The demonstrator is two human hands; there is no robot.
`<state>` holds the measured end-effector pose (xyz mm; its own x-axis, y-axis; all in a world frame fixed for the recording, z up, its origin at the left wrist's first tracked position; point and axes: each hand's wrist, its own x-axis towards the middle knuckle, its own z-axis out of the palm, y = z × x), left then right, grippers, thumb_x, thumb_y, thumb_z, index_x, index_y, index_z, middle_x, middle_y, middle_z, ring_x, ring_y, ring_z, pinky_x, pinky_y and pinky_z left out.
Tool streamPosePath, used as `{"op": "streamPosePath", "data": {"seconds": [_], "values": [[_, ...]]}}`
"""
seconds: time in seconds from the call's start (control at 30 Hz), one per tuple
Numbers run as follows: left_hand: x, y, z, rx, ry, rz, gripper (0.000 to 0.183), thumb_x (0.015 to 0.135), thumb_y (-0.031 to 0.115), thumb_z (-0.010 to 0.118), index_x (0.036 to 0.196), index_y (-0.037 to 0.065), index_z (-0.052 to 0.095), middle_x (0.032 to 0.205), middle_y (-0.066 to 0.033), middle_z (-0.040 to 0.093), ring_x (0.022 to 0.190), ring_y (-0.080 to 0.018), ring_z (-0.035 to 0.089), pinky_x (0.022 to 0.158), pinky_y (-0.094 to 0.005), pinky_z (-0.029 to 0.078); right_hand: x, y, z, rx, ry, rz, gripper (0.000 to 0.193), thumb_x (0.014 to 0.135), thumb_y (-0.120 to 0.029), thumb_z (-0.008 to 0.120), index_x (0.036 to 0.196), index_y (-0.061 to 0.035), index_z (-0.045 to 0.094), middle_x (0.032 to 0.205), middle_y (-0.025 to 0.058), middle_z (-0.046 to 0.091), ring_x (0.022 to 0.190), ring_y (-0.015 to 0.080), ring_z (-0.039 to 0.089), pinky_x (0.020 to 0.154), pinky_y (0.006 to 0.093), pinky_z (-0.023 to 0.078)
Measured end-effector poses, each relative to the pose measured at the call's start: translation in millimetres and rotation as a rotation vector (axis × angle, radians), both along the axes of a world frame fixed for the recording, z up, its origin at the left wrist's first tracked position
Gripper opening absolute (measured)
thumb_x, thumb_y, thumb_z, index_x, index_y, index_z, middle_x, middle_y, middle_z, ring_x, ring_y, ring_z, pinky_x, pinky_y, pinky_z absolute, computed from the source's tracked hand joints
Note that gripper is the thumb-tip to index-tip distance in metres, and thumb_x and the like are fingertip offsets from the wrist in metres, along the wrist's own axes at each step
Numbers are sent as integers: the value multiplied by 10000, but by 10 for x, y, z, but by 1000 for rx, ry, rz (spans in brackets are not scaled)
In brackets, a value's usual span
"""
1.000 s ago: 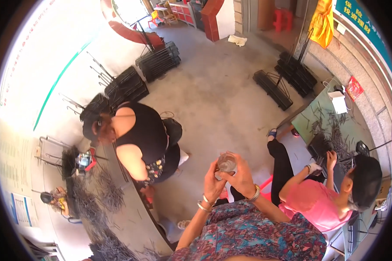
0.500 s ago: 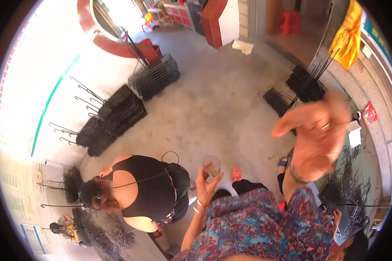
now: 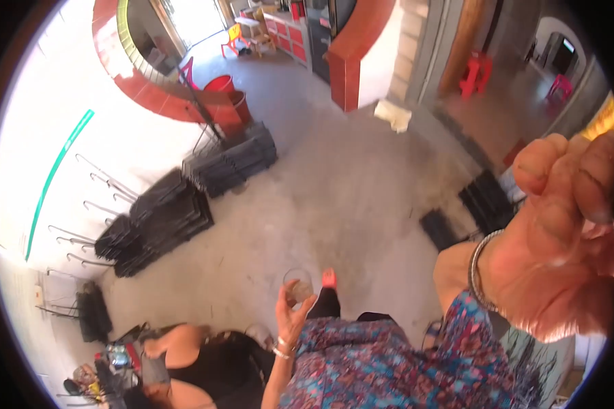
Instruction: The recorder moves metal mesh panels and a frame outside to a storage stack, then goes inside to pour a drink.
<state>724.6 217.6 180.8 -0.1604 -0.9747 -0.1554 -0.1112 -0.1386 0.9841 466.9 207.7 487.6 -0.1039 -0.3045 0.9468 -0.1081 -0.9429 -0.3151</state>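
Note:
My left hand (image 3: 294, 317) is in front of my floral top, fingers closed around a small clear cup (image 3: 298, 278) with a round rim. Some darker tint shows low in the cup, partly covered by my fingers. Raised close to the camera at the right rim of the view is my right hand (image 3: 563, 232), large in the picture, a bracelet at its wrist. Its fingers are bent and bunched together, and I see nothing in them. Part of that hand is cut off by the picture's edge.
Stacks of black racks with hooked rods (image 3: 170, 211) line the left wall. More black racks (image 3: 486, 201) stand at the right. A person in a black top (image 3: 228, 368) bends at lower left. Red buckets (image 3: 235, 109) stand by a round brick-edged opening; a pale cloth (image 3: 393, 116) lies on the floor.
My right hand has come closer to the camera and farther right, its fingers curling from spread. The view has shifted, showing more of the far rooms. My left hand still holds the cup.

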Motion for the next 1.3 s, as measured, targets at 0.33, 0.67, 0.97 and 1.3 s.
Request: {"op": "streamPosePath", "data": {"seconds": [0.33,0.67,0.97,1.3], "values": [[-826,-2644,203,-78,143,-79,492,686,32,720,1113,15,476,952,-57,585,847,-118,570,740,-261,477,-856,-2346,116,-117,54,-69,780,739,-472,516,1294,18,269,910,162,537,645,205,545,570,322,457],[-1808,-4967,139,-110,163,59,515,706,41,708,1158,27,462,1064,-48,552,898,-130,546,785,-274,451,-1501,-4907,-80,19,-68,6,626,810,-359,484,1271,26,311,890,175,555,624,212,568,551,311,476],[-2067,-6648,211,-126,172,239,536,706,-13,688,1179,34,440,1158,-84,520,979,-157,536,856,-289,440,-1611,-7231,-651,616,-170,164,376,869,-153,449,1197,24,401,882,169,578,654,208,600,573,289,505],[-2159,-9461,-35,-264,236,314,533,713,9,701,1173,38,432,1092,-37,508,1021,-129,479,870,-263,399,-2224,-10018,-3372,1130,505,-212,201,866,-124,504,1019,-1,546,809,92,597,627,117,591,555,231,480]]}}
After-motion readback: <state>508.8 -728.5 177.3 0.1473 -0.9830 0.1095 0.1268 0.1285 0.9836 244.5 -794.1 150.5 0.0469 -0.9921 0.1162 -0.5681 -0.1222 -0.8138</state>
